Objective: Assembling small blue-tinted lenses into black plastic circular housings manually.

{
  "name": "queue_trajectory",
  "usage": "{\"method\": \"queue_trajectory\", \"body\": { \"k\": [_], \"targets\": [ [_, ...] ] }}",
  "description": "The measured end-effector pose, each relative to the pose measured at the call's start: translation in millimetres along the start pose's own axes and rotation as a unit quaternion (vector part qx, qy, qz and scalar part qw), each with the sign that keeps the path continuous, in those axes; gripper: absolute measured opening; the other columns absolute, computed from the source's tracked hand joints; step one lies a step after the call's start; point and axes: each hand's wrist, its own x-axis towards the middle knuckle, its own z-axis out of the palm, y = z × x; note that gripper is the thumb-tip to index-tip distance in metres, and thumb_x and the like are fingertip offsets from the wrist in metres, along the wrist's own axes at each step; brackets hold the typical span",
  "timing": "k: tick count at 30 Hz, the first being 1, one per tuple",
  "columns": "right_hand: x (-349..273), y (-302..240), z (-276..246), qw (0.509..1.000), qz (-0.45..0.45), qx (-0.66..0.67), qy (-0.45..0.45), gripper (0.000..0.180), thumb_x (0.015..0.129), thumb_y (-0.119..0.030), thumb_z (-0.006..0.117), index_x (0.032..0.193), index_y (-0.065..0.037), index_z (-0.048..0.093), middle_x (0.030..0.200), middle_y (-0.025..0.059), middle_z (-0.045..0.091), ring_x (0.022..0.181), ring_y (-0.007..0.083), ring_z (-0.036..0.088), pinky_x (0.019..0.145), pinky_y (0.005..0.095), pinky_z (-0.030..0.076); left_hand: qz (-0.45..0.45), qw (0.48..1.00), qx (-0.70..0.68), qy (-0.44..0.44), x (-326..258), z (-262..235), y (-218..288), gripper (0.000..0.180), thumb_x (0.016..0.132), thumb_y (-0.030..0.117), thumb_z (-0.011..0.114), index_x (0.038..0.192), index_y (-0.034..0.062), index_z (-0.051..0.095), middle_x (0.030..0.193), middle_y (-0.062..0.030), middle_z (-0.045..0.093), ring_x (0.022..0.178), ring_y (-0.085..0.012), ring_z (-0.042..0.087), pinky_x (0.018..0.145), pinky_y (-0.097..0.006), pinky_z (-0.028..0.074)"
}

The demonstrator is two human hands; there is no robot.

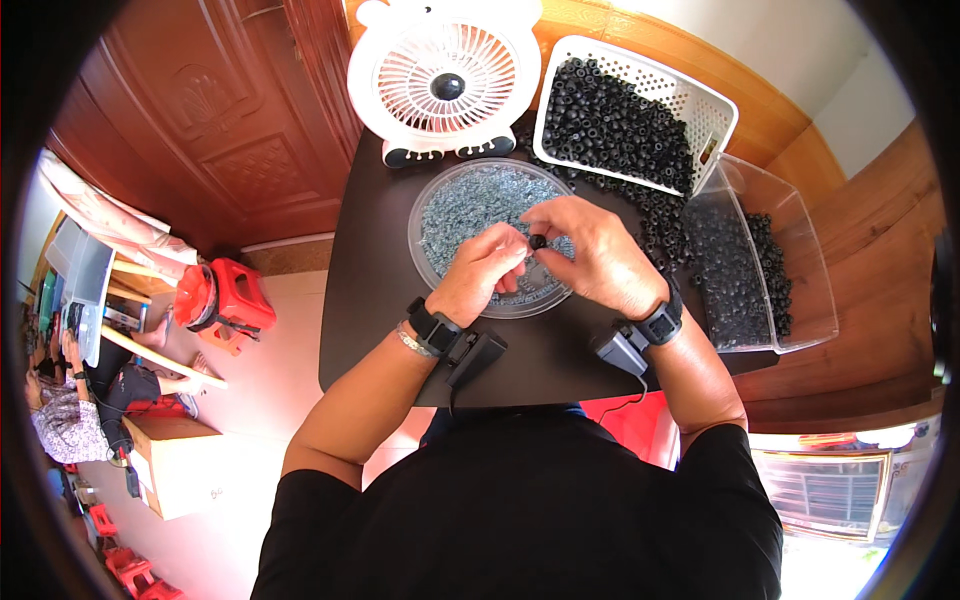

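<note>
Over a round clear tray [413,245] my two hands meet. My right hand [600,258] pinches a small round black part [538,242] between thumb and finger. My left hand [478,275] is closed, its fingertips drawn together right beside that part; whatever they hold is too small or hidden to name. Many tiny bluish-grey metallic pieces [470,208] fill the tray beneath, partly covered by my hands. Each wrist wears a dark strap with a small black box next to it.
A white perforated basket [712,112] of black ring-shaped parts stands at the back right, and more lie loose beside it. A clear plastic bin [800,235] with more sits at the table's right edge. Behind the tray is a white fan [447,85]. Another person sits far left.
</note>
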Motion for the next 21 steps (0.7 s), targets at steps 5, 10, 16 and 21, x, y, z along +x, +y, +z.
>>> {"method": "queue_trajectory", "body": {
  "k": [5,10,16,21],
  "targets": [
    [6,-12,12,0.993,-0.096,-0.067,-0.002,0.034,0.067,0.002,0.067,0.099,-0.003,0.057,0.087,0.0132,0.061,0.085,0.0314,0.060,0.075,0.0379,0.049,0.023,0.999,-0.018,0.017,1,2,-4,0.029,0.092,0.024,0.048,0.112,0.0036,0.055,0.075,-0.0001,0.054,0.063,-0.0086,0.051,0.058,-0.022,0.042],
    [7,-4,19,0.996,-0.062,0.024,0.056,0.030,0.066,0.000,0.070,0.094,-0.004,0.059,0.085,0.0117,0.061,0.083,0.0300,0.061,0.073,0.0369,0.049,0.005,0.985,-0.170,-0.008,2,-9,-2,0.023,0.091,0.022,0.047,0.099,0.0013,0.054,0.082,-0.0053,0.057,0.069,-0.0144,0.056,0.062,-0.027,0.044],
    [7,6,29,0.992,-0.058,0.026,0.107,0.027,0.065,-0.005,0.074,0.089,-0.005,0.062,0.085,0.0105,0.062,0.080,0.0284,0.061,0.070,0.0356,0.050,0.016,0.976,-0.217,-0.012,3,-11,-3,0.025,0.092,0.023,0.047,0.100,0.0003,0.053,0.080,-0.0073,0.058,0.070,-0.0161,0.057,0.064,-0.027,0.044],
    [8,7,29,0.991,-0.079,-0.023,0.108,0.025,0.067,-0.008,0.074,0.089,-0.005,0.062,0.086,0.0103,0.062,0.082,0.0292,0.061,0.071,0.0364,0.050,-0.004,0.978,-0.206,0.012,3,-7,-2,0.019,0.090,0.022,0.048,0.092,0.0039,0.055,0.075,-0.0031,0.057,0.065,-0.0131,0.056,0.060,-0.024,0.042]
  ]
}}
